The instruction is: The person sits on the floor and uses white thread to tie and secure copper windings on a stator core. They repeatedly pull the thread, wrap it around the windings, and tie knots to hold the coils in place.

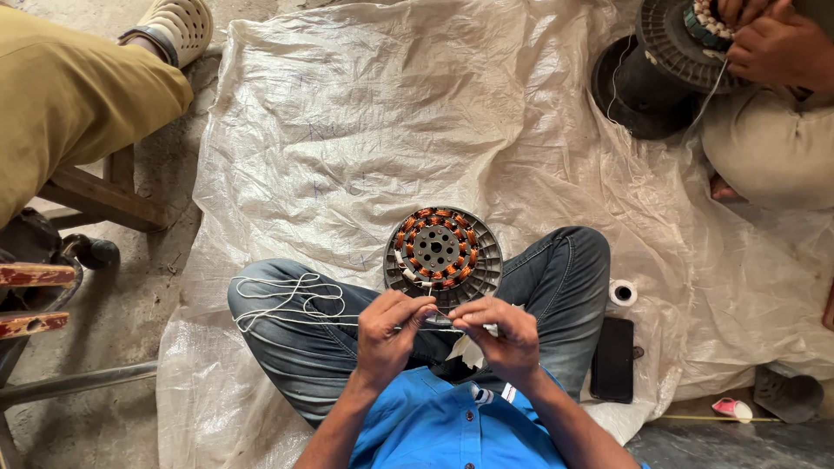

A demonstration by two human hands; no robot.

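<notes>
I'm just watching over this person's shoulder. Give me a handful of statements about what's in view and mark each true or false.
1. Both hands, the left hand and the right hand, pinch a white cord. True.
2. The round motor stator with copper windings rests by the person's crossed legs. True.
3. The dark phone lies on the stator. False: it lies on the plastic sheet beside the person's right leg.
4. The small spool is bright red. False: it is white.
5. Another person's hands work on a second stator at the upper right. True.
</notes>
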